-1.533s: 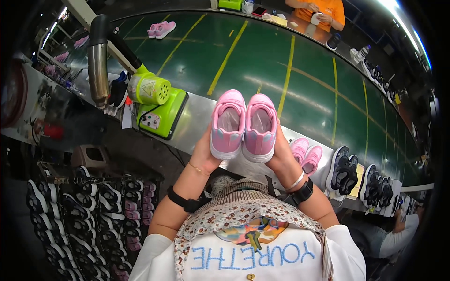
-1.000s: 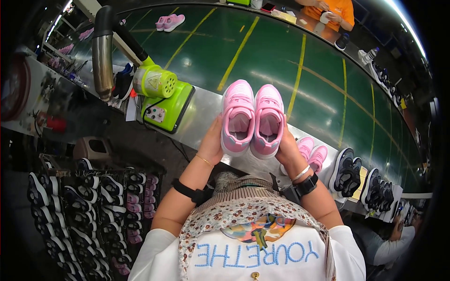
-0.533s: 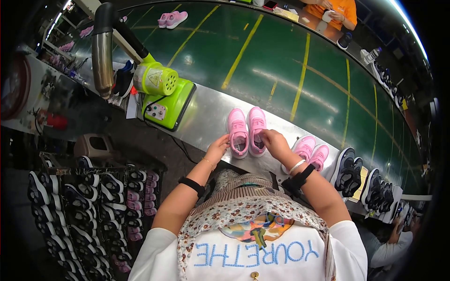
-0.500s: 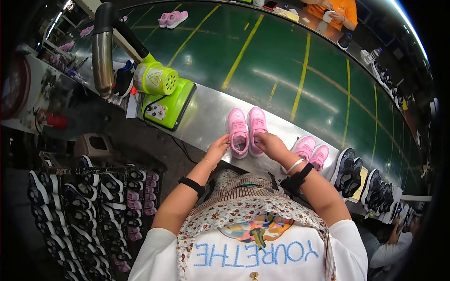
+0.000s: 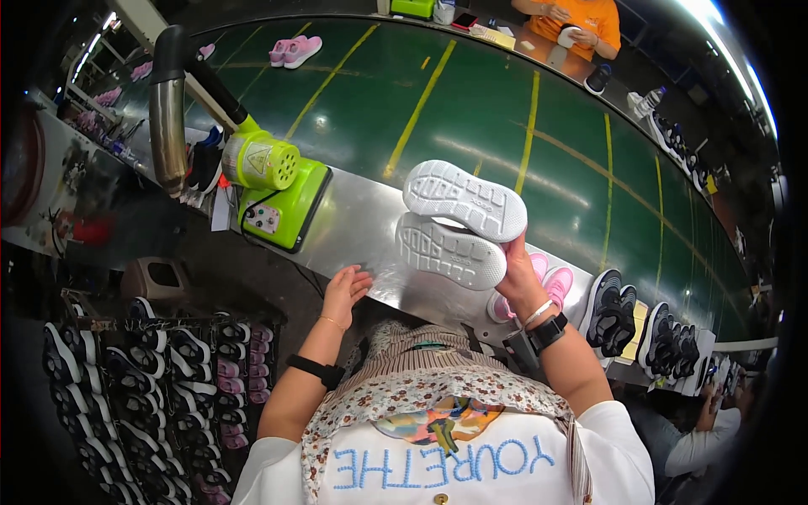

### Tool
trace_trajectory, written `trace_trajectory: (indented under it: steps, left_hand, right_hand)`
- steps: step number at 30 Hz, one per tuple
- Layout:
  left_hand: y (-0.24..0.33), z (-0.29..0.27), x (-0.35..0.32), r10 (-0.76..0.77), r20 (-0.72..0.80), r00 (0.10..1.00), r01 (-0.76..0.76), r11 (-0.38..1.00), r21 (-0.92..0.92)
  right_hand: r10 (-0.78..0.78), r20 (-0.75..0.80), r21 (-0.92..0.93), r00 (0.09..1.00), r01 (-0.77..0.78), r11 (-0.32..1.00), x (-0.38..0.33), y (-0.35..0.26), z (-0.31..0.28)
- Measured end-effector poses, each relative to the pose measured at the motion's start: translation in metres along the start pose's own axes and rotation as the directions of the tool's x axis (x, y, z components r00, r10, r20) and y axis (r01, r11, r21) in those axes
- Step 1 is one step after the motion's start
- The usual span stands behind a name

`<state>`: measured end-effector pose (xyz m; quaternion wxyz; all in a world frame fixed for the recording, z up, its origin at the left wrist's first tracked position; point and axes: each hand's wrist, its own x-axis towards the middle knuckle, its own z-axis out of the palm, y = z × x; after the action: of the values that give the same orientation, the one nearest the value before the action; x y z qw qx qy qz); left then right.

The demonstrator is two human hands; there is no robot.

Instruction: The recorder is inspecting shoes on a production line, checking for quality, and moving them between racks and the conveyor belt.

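Note:
My right hand (image 5: 523,273) grips a pair of sneakers (image 5: 465,200) at their right end, holding both together above the metal ledge. Their white patterned soles face up toward me, so the pink uppers are hidden underneath. My left hand (image 5: 346,290) is apart from the shoes, over the ledge's near edge, fingers stretched out and holding nothing. Partly behind my right hand and wrist, another pair of pink sneakers (image 5: 556,284) stands on the metal ledge (image 5: 358,231).
A lime-green blower machine (image 5: 273,181) with a metal pipe stands left on the ledge. Beyond runs a green conveyor belt (image 5: 353,109) carrying pink shoes (image 5: 295,51). Black sneakers (image 5: 608,311) line the right. A shoe rack (image 5: 151,379) stands lower left. Across the belt works a person in orange (image 5: 581,21).
The pink pair that stood on the ledge between my hands is now lifted and flipped soles up in my right hand. My left hand has come away to the left.

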<state>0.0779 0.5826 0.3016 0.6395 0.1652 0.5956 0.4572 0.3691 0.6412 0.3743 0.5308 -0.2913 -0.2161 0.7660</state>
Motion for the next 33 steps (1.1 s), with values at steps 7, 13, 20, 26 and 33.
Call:
trace_trajectory:
  steps: [7,13,20,26,33]
  left_hand:
    - [0.009,0.019,0.002,-0.004,0.085,0.996,0.005,1.0,-0.007]
    - [0.034,0.053,0.002,0.071,0.169,0.983,-0.067,0.997,-0.029]
    - [0.061,0.072,-0.013,0.366,0.059,0.929,-0.367,0.93,0.008]
    - [0.101,0.097,-0.049,0.438,0.686,0.581,-0.755,0.605,0.252]
    - [0.105,0.125,-0.063,0.236,0.864,0.445,-0.883,-0.045,0.467]
  right_hand:
    - [-0.067,0.014,0.134,0.998,0.064,0.989,-0.022,-0.017,0.004]
    - [-0.038,-0.049,0.154,0.998,0.045,0.987,-0.029,-0.018,-0.007]
    - [-0.035,0.008,-0.059,0.999,0.036,0.998,-0.04,-0.035,0.016]
    - [0.103,0.504,-0.808,0.857,0.511,-0.293,-0.065,-0.038,0.072]
    - [0.135,0.664,-0.61,0.736,0.637,-0.472,-0.062,-0.026,0.082]
